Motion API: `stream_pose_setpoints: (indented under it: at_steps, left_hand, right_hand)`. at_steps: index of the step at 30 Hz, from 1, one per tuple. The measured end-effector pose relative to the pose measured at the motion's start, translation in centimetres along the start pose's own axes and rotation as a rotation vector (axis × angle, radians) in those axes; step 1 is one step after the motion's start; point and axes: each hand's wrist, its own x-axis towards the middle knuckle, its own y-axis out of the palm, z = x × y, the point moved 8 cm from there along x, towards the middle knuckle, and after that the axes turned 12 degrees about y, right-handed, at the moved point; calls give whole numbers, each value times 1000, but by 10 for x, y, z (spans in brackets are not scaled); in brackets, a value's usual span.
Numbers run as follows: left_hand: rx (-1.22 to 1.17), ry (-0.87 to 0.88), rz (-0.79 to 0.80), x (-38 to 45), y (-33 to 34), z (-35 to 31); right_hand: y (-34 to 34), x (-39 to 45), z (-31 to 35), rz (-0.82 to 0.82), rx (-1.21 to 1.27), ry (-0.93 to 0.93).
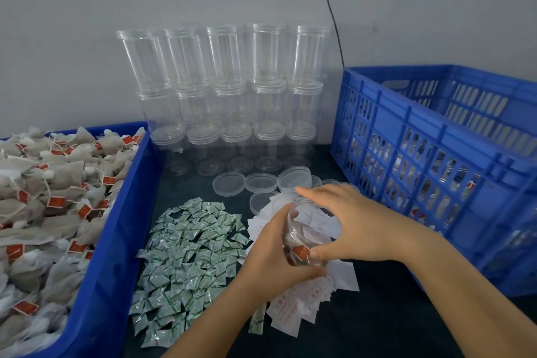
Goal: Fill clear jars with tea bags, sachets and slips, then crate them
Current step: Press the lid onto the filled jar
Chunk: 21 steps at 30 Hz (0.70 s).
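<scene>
Both forearms enter from the lower edge and meet over the dark table (377, 325), where the hands share one clear jar (305, 237). Left hand (270, 250): fingers curled round the jar's near side from below. Right hand (353, 227): spread over the jar's top and far side, thumb against the wall near a red tag seen through the plastic. Jar: tilted, held just above the table, with white slips and at least one tea bag tag visible inside; whether a lid is on it cannot be told.

Largest items, in descending order. Blue slatted crate (436, 154) at right, reaching to the wall, with filled jars glimpsed through its slots (contents unclear). Blue bin (116, 227) at left, heaped with tea bags (43, 197), greyish mesh pouches on strings with red tags. Stack of empty clear jars (226, 96) against the grey wall (87, 23), three tiers high, between bin and crate. Spread of green-and-white sachets (186, 256) on the table, just beside the bin's wall and left of the hands. Heap of white slips (305, 305) with red print, lying under and near the hands. Loose clear lids (229, 183) in a row on the table in front of the jar stack, some overlapping. Thin black cable (328, 3) runs down the wall behind the crate.
</scene>
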Motion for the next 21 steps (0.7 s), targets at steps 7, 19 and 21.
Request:
stream_pose_setpoints:
  at_steps: [7, 19, 21]
  left_hand:
    - [-46, 97, 12, 11, -1, -28]
    - [-142, 225, 36, 70, 15, -64]
    - [-87, 221, 68, 79, 22, -62]
  right_hand:
    - [-41, -9, 27, 81, -291, 24]
    - [-179, -32, 34, -46, -268, 204]
    - [-208, -35, 29, -89, -206, 227]
